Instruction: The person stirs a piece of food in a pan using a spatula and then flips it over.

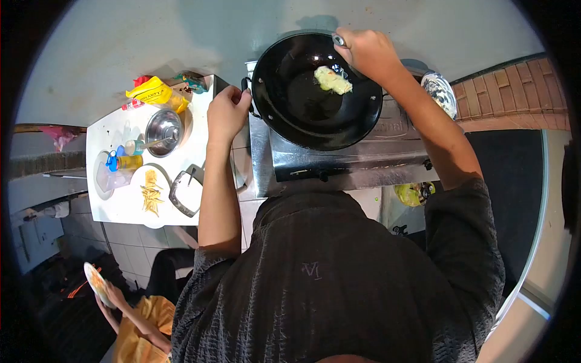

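Note:
A black wok (284, 124) stands on the stove, with a clump of pale yellow-green batter-like food (333, 80) in it, right of its middle. My left hand (229, 112) is closed on the wok's left loop handle (246, 85). Over the far right rim, my right hand (369, 54) wraps round a utensil whose round metal handle end (339, 40) pokes out past the thumb. The working end of that utensil is hidden, so its kind cannot be made out.
Left, a white table (109, 206) bears a steel bowl (154, 130), bottles and a plate of fried strips (151, 193). A patterned bowl (439, 94) sits right of the wok. Lower left, another person's hands hold a plate (94, 278).

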`<action>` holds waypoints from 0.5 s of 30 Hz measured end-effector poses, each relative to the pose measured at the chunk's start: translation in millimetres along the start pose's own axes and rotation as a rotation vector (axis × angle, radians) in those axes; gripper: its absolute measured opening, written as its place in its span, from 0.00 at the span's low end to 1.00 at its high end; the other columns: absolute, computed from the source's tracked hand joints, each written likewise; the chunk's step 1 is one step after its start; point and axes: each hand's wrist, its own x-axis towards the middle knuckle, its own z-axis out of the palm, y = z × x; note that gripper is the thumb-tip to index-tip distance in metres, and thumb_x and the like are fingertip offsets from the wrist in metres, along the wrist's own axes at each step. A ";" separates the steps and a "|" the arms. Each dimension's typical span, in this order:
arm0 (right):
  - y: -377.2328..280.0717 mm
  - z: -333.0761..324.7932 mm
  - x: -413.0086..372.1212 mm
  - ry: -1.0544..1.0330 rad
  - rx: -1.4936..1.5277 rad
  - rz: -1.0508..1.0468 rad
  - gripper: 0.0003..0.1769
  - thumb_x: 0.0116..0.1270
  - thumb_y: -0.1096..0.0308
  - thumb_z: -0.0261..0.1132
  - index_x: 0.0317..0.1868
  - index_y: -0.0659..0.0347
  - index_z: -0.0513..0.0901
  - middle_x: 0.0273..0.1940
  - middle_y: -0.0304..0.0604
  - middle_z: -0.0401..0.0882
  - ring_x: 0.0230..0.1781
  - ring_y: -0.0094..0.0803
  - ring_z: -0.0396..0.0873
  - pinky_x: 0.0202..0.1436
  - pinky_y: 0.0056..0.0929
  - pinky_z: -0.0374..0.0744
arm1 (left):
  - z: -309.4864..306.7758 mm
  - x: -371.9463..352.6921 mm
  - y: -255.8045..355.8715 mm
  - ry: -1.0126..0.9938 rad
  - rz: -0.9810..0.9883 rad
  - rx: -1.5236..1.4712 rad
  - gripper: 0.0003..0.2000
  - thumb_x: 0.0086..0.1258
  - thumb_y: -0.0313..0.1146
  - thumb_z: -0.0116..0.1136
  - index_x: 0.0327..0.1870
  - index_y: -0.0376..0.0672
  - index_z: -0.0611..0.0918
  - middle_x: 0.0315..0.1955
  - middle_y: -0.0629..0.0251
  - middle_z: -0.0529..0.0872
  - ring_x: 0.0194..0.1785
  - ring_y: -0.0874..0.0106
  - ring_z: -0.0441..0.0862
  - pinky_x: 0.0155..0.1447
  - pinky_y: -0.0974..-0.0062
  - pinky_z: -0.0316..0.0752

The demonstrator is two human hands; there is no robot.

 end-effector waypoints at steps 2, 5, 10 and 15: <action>-1.7 12.7 -4.3 -0.011 0.063 -0.011 0.12 0.60 0.59 0.68 0.40 0.54 0.81 0.25 0.48 0.82 0.27 0.49 0.82 0.31 0.45 0.80 | -2.0 -0.1 0.6 -0.020 -0.005 0.004 0.17 0.64 0.45 0.59 0.32 0.36 0.83 0.24 0.55 0.85 0.29 0.60 0.84 0.38 0.66 0.76; -7.8 3.2 2.5 -0.038 0.014 -0.036 0.12 0.60 0.59 0.68 0.42 0.54 0.82 0.25 0.48 0.82 0.27 0.49 0.82 0.32 0.44 0.80 | -1.5 2.4 1.6 -0.019 0.010 0.017 0.17 0.64 0.45 0.59 0.33 0.36 0.84 0.24 0.56 0.85 0.30 0.60 0.84 0.38 0.67 0.76; 4.5 -12.8 11.6 -0.044 0.003 0.025 0.13 0.61 0.58 0.67 0.42 0.55 0.82 0.25 0.48 0.82 0.27 0.50 0.82 0.33 0.44 0.81 | 0.6 2.3 -1.8 -0.008 0.004 0.022 0.17 0.64 0.44 0.59 0.33 0.36 0.83 0.24 0.55 0.85 0.30 0.59 0.84 0.39 0.67 0.76; 0.1 7.9 0.7 -0.004 0.053 0.024 0.11 0.61 0.59 0.66 0.41 0.55 0.83 0.25 0.48 0.82 0.27 0.51 0.82 0.33 0.45 0.80 | 0.5 3.0 -0.5 -0.009 0.000 0.005 0.17 0.65 0.45 0.59 0.33 0.36 0.84 0.25 0.55 0.85 0.31 0.59 0.84 0.39 0.66 0.76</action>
